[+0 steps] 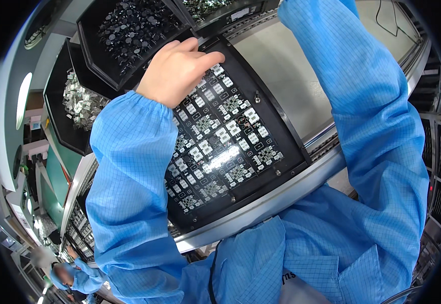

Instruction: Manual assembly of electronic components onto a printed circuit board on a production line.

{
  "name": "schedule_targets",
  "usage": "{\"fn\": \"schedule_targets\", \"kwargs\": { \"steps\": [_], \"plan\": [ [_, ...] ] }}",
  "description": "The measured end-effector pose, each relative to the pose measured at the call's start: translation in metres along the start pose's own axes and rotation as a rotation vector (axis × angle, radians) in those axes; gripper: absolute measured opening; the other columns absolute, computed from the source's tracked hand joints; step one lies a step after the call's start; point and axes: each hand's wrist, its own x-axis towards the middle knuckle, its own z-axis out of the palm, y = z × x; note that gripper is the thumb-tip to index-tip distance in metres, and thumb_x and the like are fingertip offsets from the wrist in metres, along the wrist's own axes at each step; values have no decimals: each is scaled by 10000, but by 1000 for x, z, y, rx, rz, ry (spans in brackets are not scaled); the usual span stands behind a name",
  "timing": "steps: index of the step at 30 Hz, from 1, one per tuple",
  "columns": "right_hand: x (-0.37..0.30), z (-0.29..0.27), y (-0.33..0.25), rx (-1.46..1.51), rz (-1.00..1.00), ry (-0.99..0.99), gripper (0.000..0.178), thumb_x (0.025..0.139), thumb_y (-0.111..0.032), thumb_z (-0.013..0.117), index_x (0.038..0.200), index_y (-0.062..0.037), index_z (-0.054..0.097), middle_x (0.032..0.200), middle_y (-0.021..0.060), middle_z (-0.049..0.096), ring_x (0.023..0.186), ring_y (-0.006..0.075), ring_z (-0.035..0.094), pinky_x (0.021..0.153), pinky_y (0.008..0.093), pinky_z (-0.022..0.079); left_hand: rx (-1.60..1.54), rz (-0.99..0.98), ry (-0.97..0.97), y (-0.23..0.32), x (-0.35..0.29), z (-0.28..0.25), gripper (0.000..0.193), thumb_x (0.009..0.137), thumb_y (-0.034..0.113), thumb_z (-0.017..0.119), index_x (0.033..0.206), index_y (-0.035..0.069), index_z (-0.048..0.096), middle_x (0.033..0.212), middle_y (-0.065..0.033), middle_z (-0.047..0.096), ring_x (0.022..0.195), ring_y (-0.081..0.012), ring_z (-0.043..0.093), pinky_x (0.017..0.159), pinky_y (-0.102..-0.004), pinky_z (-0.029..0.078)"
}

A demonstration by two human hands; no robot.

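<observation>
My left hand (179, 71) is over the far left part of a black carrier plate (241, 195) that holds a panel of black circuit boards (218, 147) with rows of small white parts. Its fingers are curled and the thumb side reaches right along the panel's far edge. The fingertips are mostly hidden, so I cannot make out what they hold. My right arm, in a blue checked sleeve (362, 76), stretches away past the top edge, and the right hand is outside the picture.
Black bins at the far left hold dark round components (134, 33) and clear-silver pieces (81, 104). Another bin (200, 7) of small green parts stands at the top. A metal conveyor rail (261, 205) runs along the near side. A person (76, 278) in blue works at the lower left.
</observation>
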Motion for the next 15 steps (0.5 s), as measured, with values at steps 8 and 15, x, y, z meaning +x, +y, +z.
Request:
{"fn": "schedule_targets", "kwargs": {
  "steps": [8,15],
  "plan": [
    [10,34,25,-70,28,-52,236,832,-184,561,919,10,665,811,213,653,745,349,640,708,405,500,155,105,-9,1,3,3,276,716,85,581,984,147,599,686,17,606,860,-176,524,751,-309,416],
    [7,48,39,-222,150,-289,215,789,-94,534,941,-1,655,852,220,654,810,364,638,744,421,494,194,132,17,1,6,5,258,718,108,576,971,153,601,676,24,605,866,-161,523,742,-297,411]
  ]
}}
